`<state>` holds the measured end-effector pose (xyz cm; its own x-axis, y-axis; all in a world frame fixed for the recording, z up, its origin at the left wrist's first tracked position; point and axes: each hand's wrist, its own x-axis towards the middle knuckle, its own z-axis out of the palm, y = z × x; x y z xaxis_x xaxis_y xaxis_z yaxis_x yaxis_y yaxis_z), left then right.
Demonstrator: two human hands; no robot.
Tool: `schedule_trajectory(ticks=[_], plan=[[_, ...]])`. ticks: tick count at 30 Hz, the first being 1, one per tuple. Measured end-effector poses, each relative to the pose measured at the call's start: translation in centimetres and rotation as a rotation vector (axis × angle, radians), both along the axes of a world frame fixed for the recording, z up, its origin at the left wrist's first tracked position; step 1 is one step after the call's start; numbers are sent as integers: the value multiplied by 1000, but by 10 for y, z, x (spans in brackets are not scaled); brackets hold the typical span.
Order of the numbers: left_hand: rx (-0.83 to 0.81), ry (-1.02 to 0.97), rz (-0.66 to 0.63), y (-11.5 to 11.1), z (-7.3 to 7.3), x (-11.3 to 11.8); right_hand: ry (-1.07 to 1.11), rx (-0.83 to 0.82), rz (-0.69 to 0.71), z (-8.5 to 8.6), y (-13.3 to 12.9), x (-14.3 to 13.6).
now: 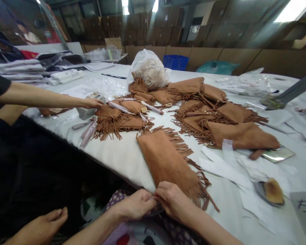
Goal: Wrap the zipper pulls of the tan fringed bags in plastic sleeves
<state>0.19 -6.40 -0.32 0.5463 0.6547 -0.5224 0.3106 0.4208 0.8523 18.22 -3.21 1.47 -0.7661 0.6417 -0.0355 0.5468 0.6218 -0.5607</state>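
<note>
My left hand (139, 206) and my right hand (172, 199) meet at the table's near edge, fingertips pinched together. What they hold is mostly covered by the fingers; a greyish bit shows below them. Just beyond my hands lies a tan suede fringed bag (168, 161), flat, with its zip edge to the left and fringe along the far and right sides. My right hand is at the bag's near edge; I cannot tell whether it touches it. A purple dotted cloth (117, 197) shows below my left hand.
At left, a co-worker's hand (94, 102) reaches to a pile of fringed bags (117, 117); their other hand (47, 224) hangs low. More bags (234, 110) lie right. A stuffed plastic bag (149, 68) stands behind. Paper scraps and a sponge-like block (273, 191) lie right, near a metal post (295, 88).
</note>
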Motion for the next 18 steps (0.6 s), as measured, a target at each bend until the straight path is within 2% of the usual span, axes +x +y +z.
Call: schedule_trajectory(ticks=[2, 7, 10, 12, 15, 18], plan=[[-188, -92, 70, -3, 2, 2, 48, -8, 32, 2, -2, 4], [-383, -214, 221, -7, 12, 6, 152, -20, 70, 8, -9, 14], [-539, -296, 346, -8, 11, 5, 198, 27, 55, 2, -17, 19], [-552, -274, 446, -10, 7, 5, 239, 88, 28, -8, -24, 23], [-481, -137, 577, -18, -3, 7, 282, 186, -47, -24, -35, 24], [-481, -152, 580, -30, -12, 12, 257, 287, -138, -34, -53, 16]])
